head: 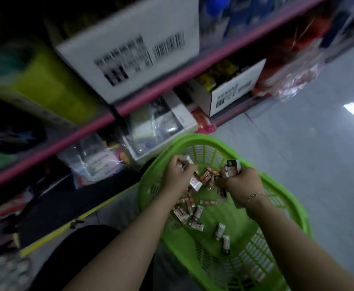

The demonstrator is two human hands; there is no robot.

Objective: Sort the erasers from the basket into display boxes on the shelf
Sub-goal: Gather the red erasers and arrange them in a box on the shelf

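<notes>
Both hands reach into a green plastic basket (272, 208) that sits on the grey floor (319, 143) just beside a shelf with pink edge rails (151, 95). The left hand (177, 175) is clenched around a few small white-wrapped erasers, one white pack (195, 184) showing below its fingers. The right hand (243, 183), a thin bracelet (256, 196) at its wrist, grips a clutch of dark-labelled erasers (233, 168). Loose red-and-white erasers (189, 208) lie scattered on the basket bottom, between and below the hands. On the shelf near the basket stand a large white carton (130, 51), an open white box of goods (233, 91), clear plastic packets (94, 162) and a lidded clear box (161, 124); all blurred.
</notes>
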